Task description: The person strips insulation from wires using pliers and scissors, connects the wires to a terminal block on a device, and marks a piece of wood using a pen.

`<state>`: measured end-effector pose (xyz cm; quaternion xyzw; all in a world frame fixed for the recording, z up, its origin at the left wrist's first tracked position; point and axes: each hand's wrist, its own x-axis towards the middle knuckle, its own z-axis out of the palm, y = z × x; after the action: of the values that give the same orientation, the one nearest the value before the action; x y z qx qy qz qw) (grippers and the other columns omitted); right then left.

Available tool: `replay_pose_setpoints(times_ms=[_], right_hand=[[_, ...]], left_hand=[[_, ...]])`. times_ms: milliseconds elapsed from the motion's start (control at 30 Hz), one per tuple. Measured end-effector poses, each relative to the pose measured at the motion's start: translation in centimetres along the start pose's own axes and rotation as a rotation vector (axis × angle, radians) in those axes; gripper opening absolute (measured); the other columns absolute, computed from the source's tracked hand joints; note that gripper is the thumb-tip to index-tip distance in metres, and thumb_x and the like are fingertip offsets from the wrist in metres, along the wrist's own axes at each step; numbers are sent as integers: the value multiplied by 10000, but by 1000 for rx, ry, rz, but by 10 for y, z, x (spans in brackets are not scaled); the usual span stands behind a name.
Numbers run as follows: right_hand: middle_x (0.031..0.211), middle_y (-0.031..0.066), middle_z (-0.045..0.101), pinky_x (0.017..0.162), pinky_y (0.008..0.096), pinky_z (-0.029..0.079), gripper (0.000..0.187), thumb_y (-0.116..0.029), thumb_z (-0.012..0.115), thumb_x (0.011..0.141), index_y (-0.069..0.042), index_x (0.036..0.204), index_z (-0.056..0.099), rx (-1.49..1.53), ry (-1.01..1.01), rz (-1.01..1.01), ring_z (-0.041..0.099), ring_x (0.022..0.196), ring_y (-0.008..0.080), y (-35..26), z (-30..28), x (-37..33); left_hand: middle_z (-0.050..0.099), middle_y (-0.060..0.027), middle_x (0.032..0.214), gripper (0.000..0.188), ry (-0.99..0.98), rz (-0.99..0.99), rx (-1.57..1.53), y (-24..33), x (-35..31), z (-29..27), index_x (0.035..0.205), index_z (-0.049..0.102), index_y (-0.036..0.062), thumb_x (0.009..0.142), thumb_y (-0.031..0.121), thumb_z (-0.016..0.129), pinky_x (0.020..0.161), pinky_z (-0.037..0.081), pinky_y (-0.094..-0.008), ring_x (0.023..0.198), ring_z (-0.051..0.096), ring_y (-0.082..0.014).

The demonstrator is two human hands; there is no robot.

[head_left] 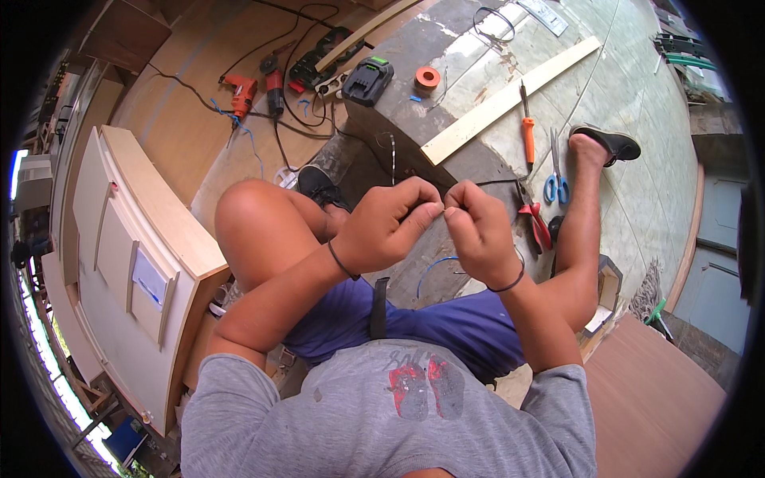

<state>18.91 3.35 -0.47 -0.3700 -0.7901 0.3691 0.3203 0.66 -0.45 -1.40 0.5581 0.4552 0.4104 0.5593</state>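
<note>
While a person sits on the floor with knees drawn up, a pale wooden cabinet point(131, 263) is seen lying at far left. Beyond it on the floor, one orange drill point(241, 92) and one black and green battery tool point(367, 80) are laid near tangled cables, seemingly kept within reach. At centre, the left hand point(382, 227) is closed in a narrow grip, thumb and forefinger pinched on a thin wire point(444, 209). The wire is held taut across the short gap to the right hand point(480, 233), likewise pinched shut on it, probably so that the end can be worked closely. Each wrist is ringed by one dark band. Further right, one roll of orange tape point(427, 77), one wooden strip point(510, 99), one orange screwdriver point(527, 131), one pair of blue scissors point(556, 183) and one pair of red pliers point(536, 223) are spread out.
</note>
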Motion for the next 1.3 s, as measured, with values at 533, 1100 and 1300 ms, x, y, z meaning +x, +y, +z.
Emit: replay_pose_setpoints(times_ms=[533,1100,1300], right_hand=[[752,84,573,530,320,470,157,-29,692,750,-53,867,589,-251,113,-399,584,616,201,0,-3,6],[885,16,621,725,250,427,378,-414,467,961,-66,961,616,1172,-163,765,581,774,108,66,86,47],[945,19,641,694,250,463,268,-281,520,958,-63,1100,585,1393,-271,637,602,822,102,50,117,73]], left_hand=[[538,-60,636,141,85,100,2,-2,2,-1,921,574,4,926,141,541,534,396,-252,575,471,-83],[500,19,757,178,228,0,-426,-8,11,-20,1112,455,25,998,159,421,586,348,-173,641,424,-21],[627,-76,890,215,338,-118,-519,-31,13,-71,1145,430,-14,984,128,409,709,474,-204,786,582,-88]])
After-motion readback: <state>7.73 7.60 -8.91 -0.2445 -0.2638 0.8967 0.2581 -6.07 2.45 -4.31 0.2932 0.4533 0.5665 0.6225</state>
